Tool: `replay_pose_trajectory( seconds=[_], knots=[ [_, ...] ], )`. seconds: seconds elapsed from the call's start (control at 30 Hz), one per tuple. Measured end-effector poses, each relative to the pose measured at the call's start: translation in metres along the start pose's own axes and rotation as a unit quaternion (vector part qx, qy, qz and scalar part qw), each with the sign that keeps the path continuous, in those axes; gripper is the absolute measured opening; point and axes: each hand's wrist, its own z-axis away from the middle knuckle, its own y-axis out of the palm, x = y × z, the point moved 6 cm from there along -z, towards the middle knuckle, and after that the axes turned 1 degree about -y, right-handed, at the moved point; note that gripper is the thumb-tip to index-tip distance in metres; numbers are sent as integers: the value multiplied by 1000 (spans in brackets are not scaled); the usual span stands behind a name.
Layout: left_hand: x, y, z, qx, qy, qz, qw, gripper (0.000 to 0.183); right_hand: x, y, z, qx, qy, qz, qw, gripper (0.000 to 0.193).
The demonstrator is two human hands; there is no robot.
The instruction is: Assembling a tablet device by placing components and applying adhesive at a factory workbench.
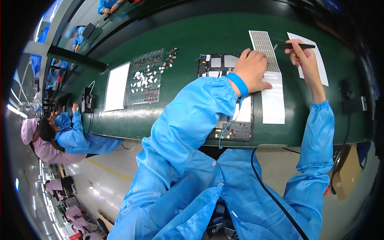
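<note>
My left hand [251, 71], a blue wrist strap around its wrist, lies palm down with spread fingers. It reaches over the right edge of an opened flat electronic device [230, 132] onto a long white sheet [273, 106]. The sheet's far part is a grid of small grey labels [265, 46]. To the right of this sheet, my right hand [306, 60] is raised and closed on a slim black-handled tool [298, 46]. The tool's flat, light tip points left toward the label grid; its exact kind is unclear. Part of the device is hidden beneath my left hand and sleeve.
Left on the green table [180, 116] are a clear tray [144, 96] with many small white pieces, a white panel [117, 86] and small loose parts [170, 58]. Another white sheet [318, 60] lies behind my right hand. Co-workers [72, 132] sit at the far left.
</note>
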Motion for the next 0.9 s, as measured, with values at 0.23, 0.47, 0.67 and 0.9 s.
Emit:
replay_pose_trajectory(
  seconds=[0.23,0.47,0.67,0.9],
  knots=[
    [66,-86,59,-45,3,100,994,56,-13,13,6,1,33,28,999,34],
    [111,-77,107,-34,-102,199,974,70,0,141,-13,22,64,-55,996,32],
    [110,-75,112,-65,-67,182,979,62,-7,170,-20,20,78,17,997,33],
    [111,-76,116,-73,-73,153,983,58,-12,171,-21,31,94,40,994,35]
  ],
)
